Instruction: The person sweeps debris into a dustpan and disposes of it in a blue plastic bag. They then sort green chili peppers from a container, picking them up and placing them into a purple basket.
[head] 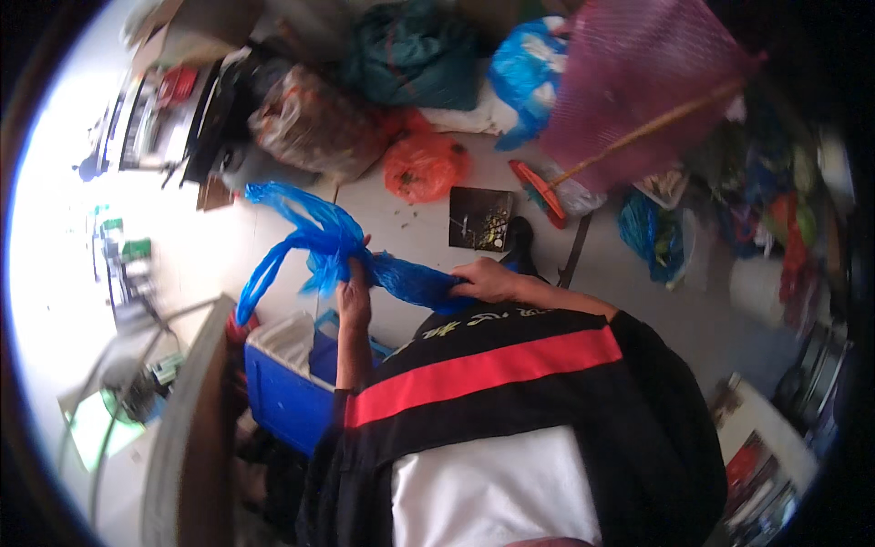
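Stretched lengthwise between my two hands is a blue plastic bag [410,277]. My left hand [354,290] grips it near the gathered middle, and its loose handles flare out beyond the fingers to the left. At the other end, close to the apron, my right hand [484,279] is closed on the bag. Both hands are above the floor in front of my body. Directly below and beyond them lies a dark dustpan [481,219] with scraps in it. Whether the bag contains anything, I cannot tell.
A broom [540,195] with an orange head stands beyond the dustpan. Near it rests an orange plastic bag [425,167]. A blue bin [284,393] is beside my left arm, by a wooden edge [184,424]. Pink mesh material [636,89] rises at the upper right.
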A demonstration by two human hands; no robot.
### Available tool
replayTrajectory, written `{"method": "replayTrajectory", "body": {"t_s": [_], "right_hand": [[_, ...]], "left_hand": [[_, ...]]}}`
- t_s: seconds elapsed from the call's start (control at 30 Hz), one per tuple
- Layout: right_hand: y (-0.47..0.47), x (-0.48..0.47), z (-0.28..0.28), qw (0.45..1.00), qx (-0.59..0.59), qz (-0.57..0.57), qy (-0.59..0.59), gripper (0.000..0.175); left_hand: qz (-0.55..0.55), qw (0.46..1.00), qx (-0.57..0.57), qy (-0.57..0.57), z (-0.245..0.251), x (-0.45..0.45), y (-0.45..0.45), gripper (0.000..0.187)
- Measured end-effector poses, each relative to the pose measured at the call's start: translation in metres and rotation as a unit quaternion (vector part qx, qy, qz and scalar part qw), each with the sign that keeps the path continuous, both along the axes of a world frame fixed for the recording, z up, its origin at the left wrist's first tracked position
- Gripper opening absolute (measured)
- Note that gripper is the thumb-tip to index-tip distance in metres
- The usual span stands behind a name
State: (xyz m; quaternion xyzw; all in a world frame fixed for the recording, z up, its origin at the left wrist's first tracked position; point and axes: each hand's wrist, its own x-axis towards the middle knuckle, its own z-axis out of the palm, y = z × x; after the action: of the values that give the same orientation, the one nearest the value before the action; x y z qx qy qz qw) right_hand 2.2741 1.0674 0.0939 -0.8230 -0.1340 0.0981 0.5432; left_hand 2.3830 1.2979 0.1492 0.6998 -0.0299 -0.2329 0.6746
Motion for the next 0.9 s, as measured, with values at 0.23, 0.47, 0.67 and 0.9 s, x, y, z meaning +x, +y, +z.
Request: {"method": "replayTrajectory", "body": {"t_s": [0.23,0.47,0.67,0.9], "right_hand": [[0.018,0.016,0.017,0.96,0.161,-0.207,0.094,0.027],[-0.033,0.018,0.051,0.911,-0.184,-0.361,-0.073,0.018],[0.042,0.045,0.09,0.961,0.149,-0.136,0.19,0.025],[-0.043,0.066,0.057,0.811,0.416,-0.38,0.159,0.028]], "left_hand": [[0.273,0.889,-0.272,0.249,-0.017,-0.022,0.059,0.056],[0.275,0.881,-0.355,0.149,-0.023,-0.009,0.078,0.039],[0.008,0.998,-0.062,0.032,0.018,-0.022,0.007,0.029],[0.186,0.943,-0.272,0.041,0.007,-0.005,0.058,0.015]]}}
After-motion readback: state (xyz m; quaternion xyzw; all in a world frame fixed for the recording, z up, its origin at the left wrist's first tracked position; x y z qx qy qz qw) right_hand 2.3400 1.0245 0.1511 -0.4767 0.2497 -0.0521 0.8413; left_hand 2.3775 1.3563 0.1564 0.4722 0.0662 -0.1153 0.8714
